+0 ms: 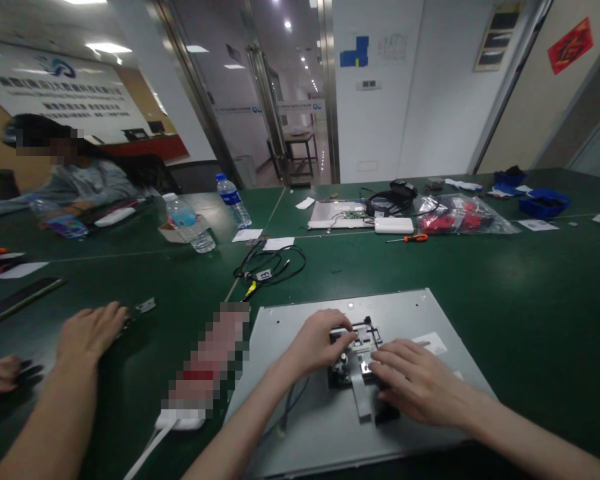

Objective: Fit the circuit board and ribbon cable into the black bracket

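A small black-and-metal mechanism (363, 341) with a flat grey strip (361, 398) hanging from its near side sits on a large silver metal panel (290, 327). My left hand (323, 340) is closed at its upper left edge, thumb and fingertips bent onto it. From the right, my right hand (417, 380) grips the mechanism's right side, with fingers curled over the edge; their tips are partly hidden. A thin dark cable (289, 407) runs along the panel beside my left forearm. Below my right fingers lies a dark part, mostly covered.
Another person's hand (93, 327) works at the left near a small metal piece (147, 305). A blurred-out phone-like object (205, 367) with a white cable lies left of the panel. Beyond are coiled black cables (270, 263), water bottles (190, 223), and an orange screwdriver (415, 238).
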The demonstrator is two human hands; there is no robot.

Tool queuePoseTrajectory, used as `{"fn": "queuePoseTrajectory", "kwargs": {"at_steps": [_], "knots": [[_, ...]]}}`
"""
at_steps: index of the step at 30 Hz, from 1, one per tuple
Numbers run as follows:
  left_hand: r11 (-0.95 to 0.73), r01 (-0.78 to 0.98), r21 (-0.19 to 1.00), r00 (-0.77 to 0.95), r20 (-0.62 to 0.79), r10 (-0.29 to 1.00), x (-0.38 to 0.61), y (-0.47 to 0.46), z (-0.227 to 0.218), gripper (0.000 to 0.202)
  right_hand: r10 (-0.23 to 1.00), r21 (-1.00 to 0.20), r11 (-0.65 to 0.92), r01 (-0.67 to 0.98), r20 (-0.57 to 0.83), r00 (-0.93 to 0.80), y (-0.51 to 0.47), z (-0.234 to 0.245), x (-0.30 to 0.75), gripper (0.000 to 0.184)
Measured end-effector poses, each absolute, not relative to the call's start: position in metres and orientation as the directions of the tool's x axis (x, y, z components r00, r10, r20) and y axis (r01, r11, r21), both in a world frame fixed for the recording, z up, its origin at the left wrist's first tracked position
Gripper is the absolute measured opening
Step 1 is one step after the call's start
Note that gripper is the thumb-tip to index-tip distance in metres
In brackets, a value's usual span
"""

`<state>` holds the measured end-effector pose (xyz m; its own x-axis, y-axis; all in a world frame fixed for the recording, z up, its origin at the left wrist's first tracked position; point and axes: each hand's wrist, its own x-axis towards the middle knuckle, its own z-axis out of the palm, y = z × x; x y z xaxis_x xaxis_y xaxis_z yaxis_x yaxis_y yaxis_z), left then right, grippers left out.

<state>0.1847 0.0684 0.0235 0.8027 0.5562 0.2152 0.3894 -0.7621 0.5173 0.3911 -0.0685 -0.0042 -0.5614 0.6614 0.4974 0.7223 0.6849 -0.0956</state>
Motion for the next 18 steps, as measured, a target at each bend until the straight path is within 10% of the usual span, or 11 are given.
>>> {"fn": "queuePoseTrajectory", "kwargs": {"at_steps": [6, 18], "knots": [[-0.800, 0.364, 0.477, 0.791, 0.296, 0.536, 0.182, 0.061, -0.006, 0.021, 0.426, 0.021, 0.856, 0.517, 0.539, -0.727, -0.043, -0.034, 0.376, 0.017], [-0.890, 0.277, 0.363, 0.850, 0.340, 0.403, 0.171, 0.058, -0.032, 0.008, 0.545, -0.140, 0.825, 0.547, 0.449, -0.708, -0.050, -0.072, 0.373, 0.038]]}}
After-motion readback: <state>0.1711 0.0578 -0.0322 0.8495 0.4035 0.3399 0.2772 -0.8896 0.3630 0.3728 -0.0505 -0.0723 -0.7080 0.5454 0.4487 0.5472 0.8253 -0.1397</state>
